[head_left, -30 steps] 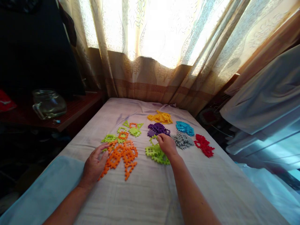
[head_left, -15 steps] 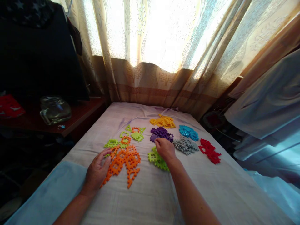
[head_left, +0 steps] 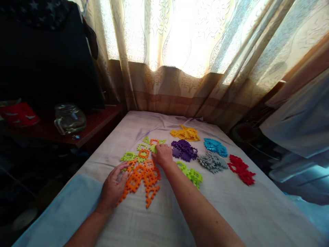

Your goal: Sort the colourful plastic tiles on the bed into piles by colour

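My left hand (head_left: 114, 187) rests at the left edge of the orange interlocking building pieces (head_left: 138, 174), thumb and fingers apart, fingertips by the upper left orange piece. Farther in, my right hand (head_left: 163, 155) has its fingers curled down on a green interlocking piece (head_left: 152, 148), partly covering it. Around that piece lie an orange square frame (head_left: 144, 153), a green square frame (head_left: 142, 146) and a green triangle (head_left: 146, 140). More green pieces (head_left: 127, 156) sit above my left hand. Beneath my right forearm is another green pile (head_left: 192, 174).
On the bed sheet (head_left: 174, 216) are piles of yellow (head_left: 185, 133), purple (head_left: 184, 150), blue (head_left: 216, 146), grey (head_left: 212, 162) and red pieces (head_left: 241, 169). A glass jug (head_left: 70, 119) stands on the dark table at left, before a black screen (head_left: 48, 65). Curtains hang behind.
My right hand has moved left from beside the purple pile to the green piece above the orange ones. My left hand stays by the orange pieces. The view has shifted slightly.
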